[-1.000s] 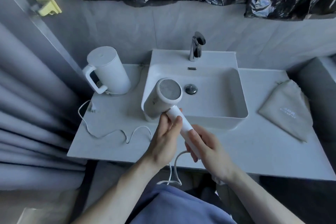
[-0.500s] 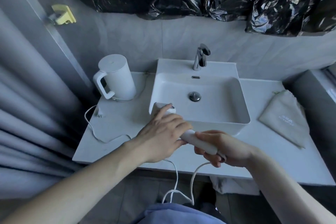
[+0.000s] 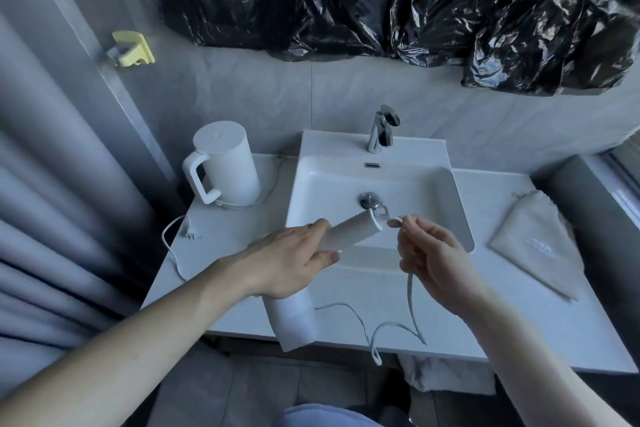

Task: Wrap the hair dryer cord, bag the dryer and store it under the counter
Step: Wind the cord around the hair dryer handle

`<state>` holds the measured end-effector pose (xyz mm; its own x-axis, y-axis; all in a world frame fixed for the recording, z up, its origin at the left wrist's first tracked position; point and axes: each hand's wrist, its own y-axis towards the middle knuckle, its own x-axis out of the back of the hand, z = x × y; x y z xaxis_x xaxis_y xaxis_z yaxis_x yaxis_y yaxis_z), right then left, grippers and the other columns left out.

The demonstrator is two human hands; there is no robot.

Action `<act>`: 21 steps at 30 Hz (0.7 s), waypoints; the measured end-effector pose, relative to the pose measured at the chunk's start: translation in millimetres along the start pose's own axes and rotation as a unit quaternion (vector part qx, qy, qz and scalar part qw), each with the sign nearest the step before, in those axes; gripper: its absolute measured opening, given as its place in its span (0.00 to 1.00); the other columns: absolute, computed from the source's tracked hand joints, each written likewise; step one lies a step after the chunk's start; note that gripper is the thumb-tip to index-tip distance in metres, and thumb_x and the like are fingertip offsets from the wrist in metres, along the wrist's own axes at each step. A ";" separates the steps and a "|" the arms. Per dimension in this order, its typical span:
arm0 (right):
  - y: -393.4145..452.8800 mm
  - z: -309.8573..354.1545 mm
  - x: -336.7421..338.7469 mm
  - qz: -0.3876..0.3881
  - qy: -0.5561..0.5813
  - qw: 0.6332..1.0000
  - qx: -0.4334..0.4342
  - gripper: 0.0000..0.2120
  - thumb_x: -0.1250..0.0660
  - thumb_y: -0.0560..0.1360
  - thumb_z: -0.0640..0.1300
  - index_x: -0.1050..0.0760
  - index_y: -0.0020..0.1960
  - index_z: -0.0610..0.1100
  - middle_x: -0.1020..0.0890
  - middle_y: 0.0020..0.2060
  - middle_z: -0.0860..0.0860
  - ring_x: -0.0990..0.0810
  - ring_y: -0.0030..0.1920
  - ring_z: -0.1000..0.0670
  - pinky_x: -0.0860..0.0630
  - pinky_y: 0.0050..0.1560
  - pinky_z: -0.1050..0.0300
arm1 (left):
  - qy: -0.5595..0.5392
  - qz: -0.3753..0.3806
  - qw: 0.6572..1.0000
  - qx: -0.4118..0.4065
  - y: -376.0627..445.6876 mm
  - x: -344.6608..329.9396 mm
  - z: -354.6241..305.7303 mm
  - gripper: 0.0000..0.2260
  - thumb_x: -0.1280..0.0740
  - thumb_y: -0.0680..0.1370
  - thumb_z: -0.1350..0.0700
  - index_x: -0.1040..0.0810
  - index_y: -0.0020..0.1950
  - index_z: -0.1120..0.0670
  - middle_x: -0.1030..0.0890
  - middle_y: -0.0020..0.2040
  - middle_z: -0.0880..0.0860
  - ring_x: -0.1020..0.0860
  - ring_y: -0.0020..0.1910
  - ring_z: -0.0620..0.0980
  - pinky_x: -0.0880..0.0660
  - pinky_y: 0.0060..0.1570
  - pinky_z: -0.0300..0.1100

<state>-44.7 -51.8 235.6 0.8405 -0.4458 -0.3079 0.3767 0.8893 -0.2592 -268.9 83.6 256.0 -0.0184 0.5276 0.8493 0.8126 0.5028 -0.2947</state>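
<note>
I see the white cylindrical plastic hair dryer [image 3: 349, 231] held tilted over the counter's front, handle end pointing up toward the basin. Its thin white cord [image 3: 410, 291] trails loose from the handle, unwrapped. The beige drawstring fabric pouch [image 3: 535, 241] lies flat, well apart to the right.

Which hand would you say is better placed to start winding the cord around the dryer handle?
The right hand: it already pinches the cord beside the handle's end, while the left hand grips the hair dryer.

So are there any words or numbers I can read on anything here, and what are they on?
Beige cloth pouch on the counter: a white logo with a line of lettering under it, too small and blurred to read.
White kettle: no text visible.
Hair dryer: no text visible.
Nothing else shows readable writing.
</note>
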 end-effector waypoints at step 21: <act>-45.6 -7.3 -66.9 0.104 -0.608 0.785 0.063 0.17 0.44 0.85 0.46 0.15 0.52 0.50 0.24 0.25 0.72 0.26 0.29 0.62 0.33 0.32 0.63 | 0.150 -0.036 0.988 0.024 4.5 21.4 -7.1 0.18 0.50 0.87 0.38 0.34 0.61 0.51 0.23 0.45 0.53 0.26 0.45 0.63 0.31 0.46 0.55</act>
<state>-121.0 -63.3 261.4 0.6104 0.0685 0.7891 0.1527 0.9674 -0.2021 -261.5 92.4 276.0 0.1037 0.2670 0.9581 0.7870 0.5670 -0.2432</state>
